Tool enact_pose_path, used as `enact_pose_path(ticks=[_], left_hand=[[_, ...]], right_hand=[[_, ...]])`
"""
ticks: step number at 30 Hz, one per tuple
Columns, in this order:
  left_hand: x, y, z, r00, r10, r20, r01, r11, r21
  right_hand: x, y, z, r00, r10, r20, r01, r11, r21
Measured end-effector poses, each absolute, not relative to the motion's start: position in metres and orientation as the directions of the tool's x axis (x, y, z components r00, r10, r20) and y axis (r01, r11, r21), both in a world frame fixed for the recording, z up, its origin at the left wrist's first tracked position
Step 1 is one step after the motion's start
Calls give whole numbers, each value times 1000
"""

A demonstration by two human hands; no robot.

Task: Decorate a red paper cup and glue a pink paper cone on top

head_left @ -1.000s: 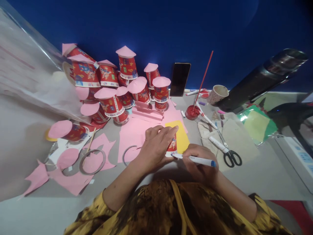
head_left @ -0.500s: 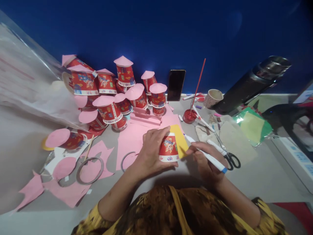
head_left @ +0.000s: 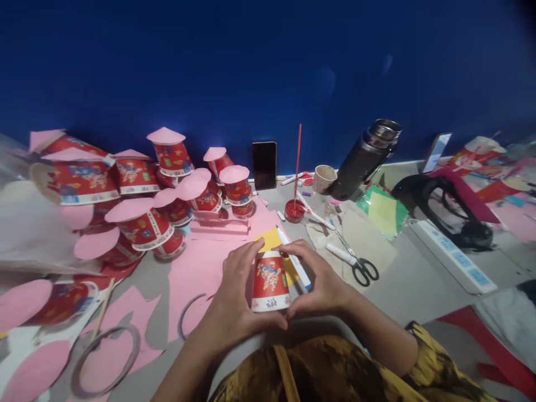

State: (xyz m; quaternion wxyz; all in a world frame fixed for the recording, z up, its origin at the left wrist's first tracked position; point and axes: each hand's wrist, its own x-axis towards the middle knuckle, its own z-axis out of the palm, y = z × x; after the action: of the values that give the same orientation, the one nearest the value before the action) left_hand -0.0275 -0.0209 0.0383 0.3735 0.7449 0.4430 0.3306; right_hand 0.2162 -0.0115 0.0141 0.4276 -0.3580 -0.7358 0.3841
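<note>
A red paper cup point(head_left: 270, 279) with white bands and a printed cartoon figure is upside down between my hands, just above the table's near part. My left hand point(head_left: 234, 296) wraps its left side, with the thumb along the rim. From the right, my right hand point(head_left: 320, 282) closes on the same cup, fingertips by its top and thumb near the rim. Beyond the cup lies a yellow paper piece point(head_left: 270, 239). A white marker point(head_left: 295, 262) with a blue end lies across that paper, partly covered by my right fingers.
Red cups with pink paper cones point(head_left: 170, 151) crowd the left. Pink paper point(head_left: 188, 268) and a tape ring point(head_left: 129, 363) lie nearer. A phone point(head_left: 264, 166) leans at the back. Rightward are a red glue pot point(head_left: 295, 211), scissors point(head_left: 365, 272), a black flask point(head_left: 364, 162) and a power strip point(head_left: 454, 257).
My right hand has let go of the white marker, which now lies by the yellow paper, and has closed on the cup. The camera view has turned rightward.
</note>
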Motion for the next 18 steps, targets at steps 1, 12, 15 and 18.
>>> enact_pose_path(ticks=[1, 12, 15, 18], left_hand=[[-28, -21, 38, 386, 911, 143, 379, -299, 876], [-20, -17, 39, 437, 899, -25, -270, 158, 950], [-20, -17, 40, 443, 897, 3, -238, 115, 964], [-25, -12, 40, 317, 940, 122, 16, -134, 991]], right_hand=[[217, -12, 14, -351, 870, 348, 171, 424, -889], [218, -18, 17, -234, 947, 221, -172, 184, -968], [218, -18, 16, -250, 947, 204, -176, 162, -971], [218, -17, 14, -207, 951, 229, -121, 207, -971]])
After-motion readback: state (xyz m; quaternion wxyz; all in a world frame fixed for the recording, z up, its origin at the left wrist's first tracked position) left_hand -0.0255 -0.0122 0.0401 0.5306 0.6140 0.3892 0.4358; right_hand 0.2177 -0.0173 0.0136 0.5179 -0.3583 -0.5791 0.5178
